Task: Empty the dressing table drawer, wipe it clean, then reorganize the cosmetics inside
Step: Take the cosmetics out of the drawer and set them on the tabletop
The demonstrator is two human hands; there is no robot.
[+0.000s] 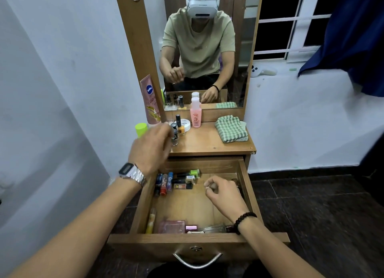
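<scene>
The wooden drawer (245, 186) is pulled out below the dressing table top (209, 144). At its back left lie lip balm tubes (165, 183) and nail polish bottles (188, 179). Along its front lie a yellow tube (151, 220), a pink compact (172, 226), a small pink case (191, 228) and a clear glass bottle (215, 229). My left hand (150, 147) is over the table top's left side, its blurred fingers round a dark-capped nail polish bottle (175, 135). My right hand (223, 194) hovers in the drawer with thumb and forefinger pinched together; whether they hold anything is hidden.
On the table top stand a pink bottle (195, 113), a white jar (185, 125), an orange nail polish (180, 128), a green-capped bottle (141, 129) and a folded green checked cloth (231, 129). A pink lotion tube (150, 100) leans on the mirror frame. A wall is at left.
</scene>
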